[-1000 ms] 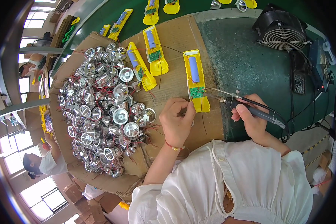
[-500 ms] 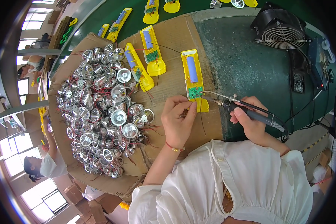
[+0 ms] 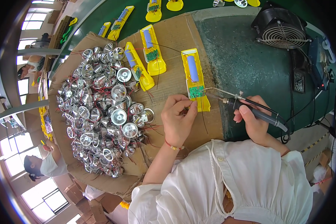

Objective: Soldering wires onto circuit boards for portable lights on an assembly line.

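My right hand grips a soldering iron with a thin metal tube fixed along it. Its tip points left, close to the right edge of a green circuit board; whether they touch I cannot tell. The board sits in a yellow plastic housing, below a blue cylindrical battery. At the board's lower left, my left hand is closed in a pinch beside the housing; what is between the fingertips is hidden. A dark thin wire trails down over the housing's lower end.
Silver reflector cups with red wires are heaped on cardboard at left. More yellow housings lie beyond. A black fan stands at far right, near a blue box and cables. Other people sit at far left.
My right hand and the soldering iron have moved slightly right, drawing the tip back from the middle of the board. My left hand stays nearly in place.
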Demonstrator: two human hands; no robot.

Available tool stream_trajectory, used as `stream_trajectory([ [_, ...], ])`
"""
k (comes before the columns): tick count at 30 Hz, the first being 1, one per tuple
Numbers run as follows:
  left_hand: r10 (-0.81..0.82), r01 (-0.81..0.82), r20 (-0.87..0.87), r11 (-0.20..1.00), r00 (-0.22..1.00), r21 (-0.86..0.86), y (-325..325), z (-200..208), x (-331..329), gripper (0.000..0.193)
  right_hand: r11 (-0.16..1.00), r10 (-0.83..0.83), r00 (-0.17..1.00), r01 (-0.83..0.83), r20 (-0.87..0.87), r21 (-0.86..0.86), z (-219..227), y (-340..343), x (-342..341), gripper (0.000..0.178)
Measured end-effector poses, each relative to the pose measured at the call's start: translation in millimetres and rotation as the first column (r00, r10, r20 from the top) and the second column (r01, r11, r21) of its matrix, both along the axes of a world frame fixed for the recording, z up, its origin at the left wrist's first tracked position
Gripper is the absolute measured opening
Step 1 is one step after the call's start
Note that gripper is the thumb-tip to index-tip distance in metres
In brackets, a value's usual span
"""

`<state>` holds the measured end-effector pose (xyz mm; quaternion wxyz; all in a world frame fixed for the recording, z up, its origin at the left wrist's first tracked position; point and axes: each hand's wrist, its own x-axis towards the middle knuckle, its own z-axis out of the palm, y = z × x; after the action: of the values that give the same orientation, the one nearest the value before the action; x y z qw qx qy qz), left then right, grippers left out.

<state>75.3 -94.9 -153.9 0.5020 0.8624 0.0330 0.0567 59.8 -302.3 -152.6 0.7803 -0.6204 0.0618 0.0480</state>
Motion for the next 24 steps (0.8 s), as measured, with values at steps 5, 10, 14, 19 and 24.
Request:
stream_trajectory([
  [5, -0.007, 0.007, 0.005, 1.000, 1.000, 0.008, -0.2, -1.8, -0.1, 0.007, 1.000, 0.006, 1.000, -0.006, -0.006, 0.009, -0.3, -2.7, -0.6, 0.016],
  [10, -0.012, 0.012, 0.004, 1.000, 1.000, -0.005, 0.1, -1.4, 0.3, 0.007, 0.997, 0.076, 0.997, -0.076, -0.016, -0.021, -1.5, 2.4, 1.7, 0.015],
  [14, -0.011, 0.011, -0.014, 1.000, 1.000, -0.020, -0.6, 1.1, 1.0, 0.008, 0.992, 0.101, 0.995, -0.100, 0.006, -0.079, -0.1, 3.7, 2.5, 0.015],
  [19, -0.010, 0.010, -0.015, 1.000, 1.000, -0.015, 0.3, 0.9, 1.1, 0.008, 1.000, -0.017, 0.999, 0.017, -0.037, 0.013, 3.1, -3.0, 0.1, 0.014],
  [24, -0.015, 0.016, -0.022, 1.000, 1.000, 0.008, 0.6, -0.1, 1.2, 0.008, 0.999, -0.044, 0.999, 0.044, 0.014, 0.026, -0.7, -10.3, 1.8, 0.015],
])
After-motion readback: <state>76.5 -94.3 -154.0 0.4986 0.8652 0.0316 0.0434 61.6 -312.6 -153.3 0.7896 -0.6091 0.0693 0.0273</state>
